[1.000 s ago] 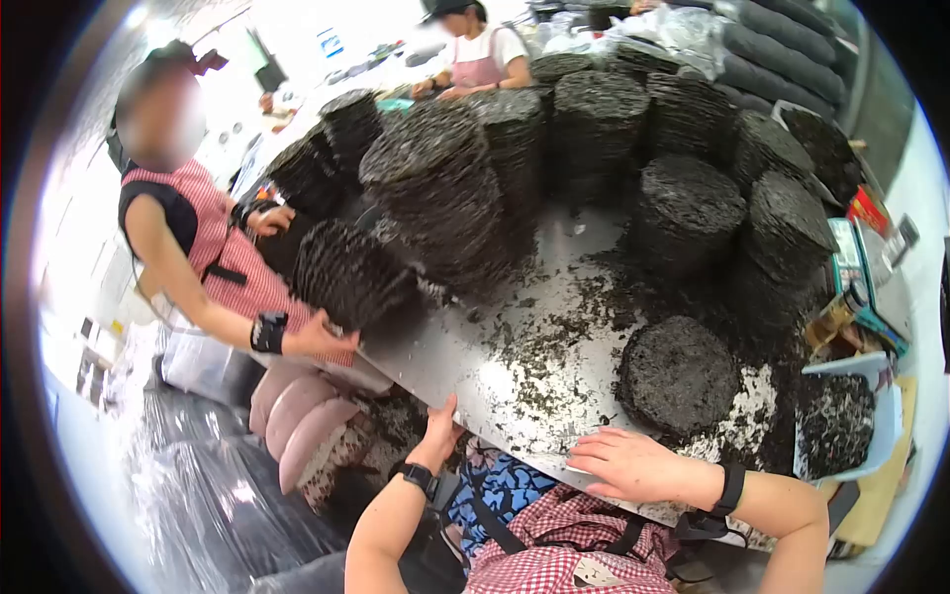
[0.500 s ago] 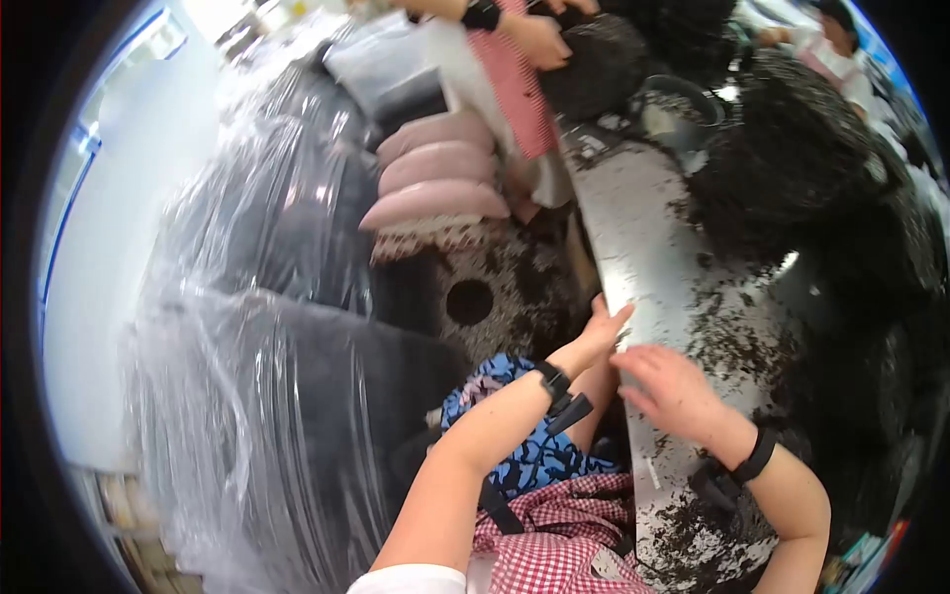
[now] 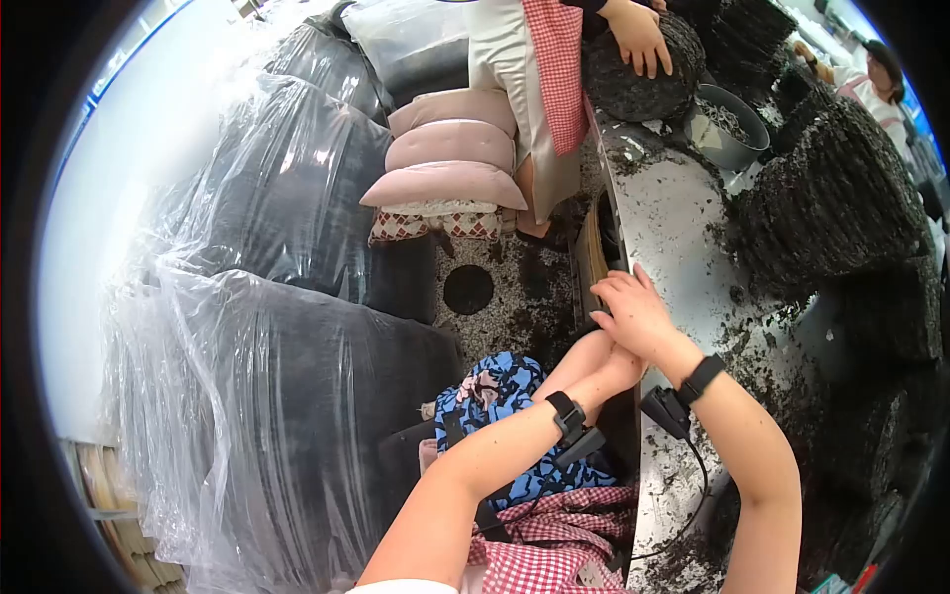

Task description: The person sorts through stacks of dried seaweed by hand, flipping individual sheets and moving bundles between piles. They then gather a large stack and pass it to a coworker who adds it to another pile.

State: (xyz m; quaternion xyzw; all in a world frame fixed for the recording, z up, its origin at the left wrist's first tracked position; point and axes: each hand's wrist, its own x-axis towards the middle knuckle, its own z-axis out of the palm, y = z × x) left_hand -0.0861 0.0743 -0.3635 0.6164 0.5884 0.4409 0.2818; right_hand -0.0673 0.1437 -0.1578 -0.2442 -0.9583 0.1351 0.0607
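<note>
My right hand (image 3: 631, 312) lies flat on the near edge of the metal table (image 3: 683, 228), fingers spread, holding nothing. My left hand (image 3: 616, 370) reaches up under that edge, just below my right wrist, and its fingers are hidden. Both wrists carry black bands. Dark flakes litter the tabletop. Tall stacks of dark round sheets (image 3: 831, 198) stand on the table to the right of my hands.
A co-worker's hand (image 3: 641, 38) rests on a dark round stack (image 3: 633, 79) at the table's far end, beside a metal bowl (image 3: 727, 124). Pink cushions (image 3: 445, 148) are piled on a stool. Plastic-wrapped dark bundles (image 3: 277, 396) fill the left. The littered floor has a drain hole (image 3: 468, 289).
The view has swung left and down toward the floor. My right hand slid from the tabletop to its edge. My left hand moved under the edge, below my right wrist.
</note>
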